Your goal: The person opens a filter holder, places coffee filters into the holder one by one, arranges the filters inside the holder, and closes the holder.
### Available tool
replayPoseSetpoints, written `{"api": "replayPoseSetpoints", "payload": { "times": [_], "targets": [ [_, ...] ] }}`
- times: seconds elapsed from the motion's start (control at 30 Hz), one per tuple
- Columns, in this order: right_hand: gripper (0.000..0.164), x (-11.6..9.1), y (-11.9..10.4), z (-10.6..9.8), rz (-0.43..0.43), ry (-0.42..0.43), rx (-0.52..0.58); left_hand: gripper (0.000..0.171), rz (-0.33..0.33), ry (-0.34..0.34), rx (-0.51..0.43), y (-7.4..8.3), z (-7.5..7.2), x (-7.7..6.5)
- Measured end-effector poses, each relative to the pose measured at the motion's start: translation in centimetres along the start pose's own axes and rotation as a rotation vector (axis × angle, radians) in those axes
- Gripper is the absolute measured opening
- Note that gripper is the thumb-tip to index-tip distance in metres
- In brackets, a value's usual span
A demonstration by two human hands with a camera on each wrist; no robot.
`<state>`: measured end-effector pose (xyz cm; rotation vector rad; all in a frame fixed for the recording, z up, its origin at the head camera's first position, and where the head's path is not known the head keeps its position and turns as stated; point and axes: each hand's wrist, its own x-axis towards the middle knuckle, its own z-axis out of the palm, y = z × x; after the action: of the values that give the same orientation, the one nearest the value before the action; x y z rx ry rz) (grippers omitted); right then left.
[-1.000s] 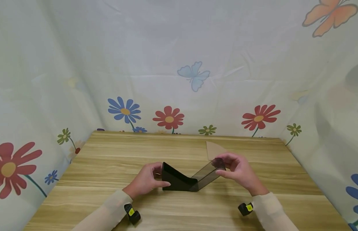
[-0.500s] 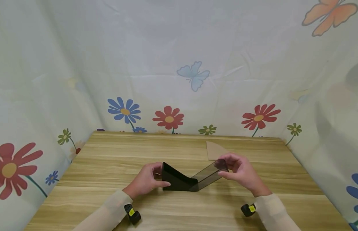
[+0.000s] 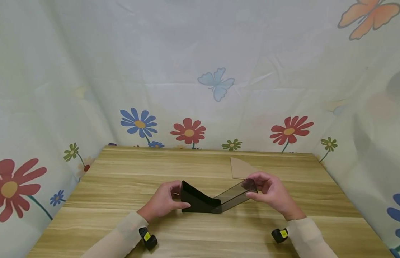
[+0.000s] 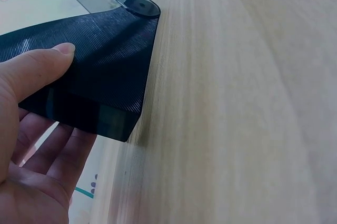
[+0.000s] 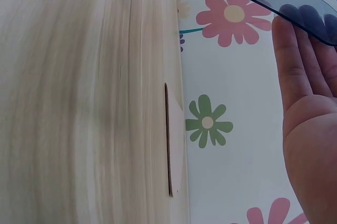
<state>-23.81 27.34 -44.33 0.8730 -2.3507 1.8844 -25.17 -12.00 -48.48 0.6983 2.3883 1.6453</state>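
One black wedge-shaped case (image 3: 199,205), mid-counter (image 3: 132,168); whether its base touches the surface cannot be told. Left hand (image 3: 164,201): grip clamped on the case's tall end, thumb on the near face. One smoky see-through cover (image 3: 231,196), meeting the case's low end at a round joint, slanting up toward the person's right. Right hand (image 3: 273,193): grip pinching the cover's raised end. One brown fan-shaped sheet (image 3: 240,169), on the counter beyond the right hand. One white backdrop (image 3: 267,46), flowers and butterflies printed.
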Motion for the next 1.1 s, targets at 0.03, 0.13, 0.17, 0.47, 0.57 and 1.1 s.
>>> {"api": "replayPoseSetpoints", "payload": {
  "times": [0.03, 0.13, 0.17, 0.47, 0.57, 1.1],
  "targets": [
    [0.038, 0.0, 0.04, -0.02, 0.0, 0.0, 0.001, 0.034, 0.0, 0.0, -0.001, -0.01, -0.01, 0.0],
    [0.038, -0.03, 0.2, -0.08, 0.009, -0.001, 0.01, 0.034, -0.001, 0.0, -0.001, -0.01, -0.02, -0.03],
    [0.038, -0.04, 0.29, -0.11, 0.009, -0.002, 0.011, 0.034, 0.001, 0.001, 0.0, -0.03, -0.01, -0.03],
    [0.038, -0.22, 0.79, -0.32, -0.015, -0.021, 0.022, 0.034, 0.009, 0.0, -0.001, -0.02, 0.01, -0.09],
    [0.037, -0.19, 0.77, -0.34, -0.004, -0.021, 0.034, 0.034, 0.007, -0.002, -0.003, -0.06, 0.0, -0.07],
    [0.043, -0.08, -0.09, -0.4, 0.043, -0.054, 0.025, 0.033, 0.012, -0.001, 0.011, 0.08, -0.02, -0.09]
  ]
}}
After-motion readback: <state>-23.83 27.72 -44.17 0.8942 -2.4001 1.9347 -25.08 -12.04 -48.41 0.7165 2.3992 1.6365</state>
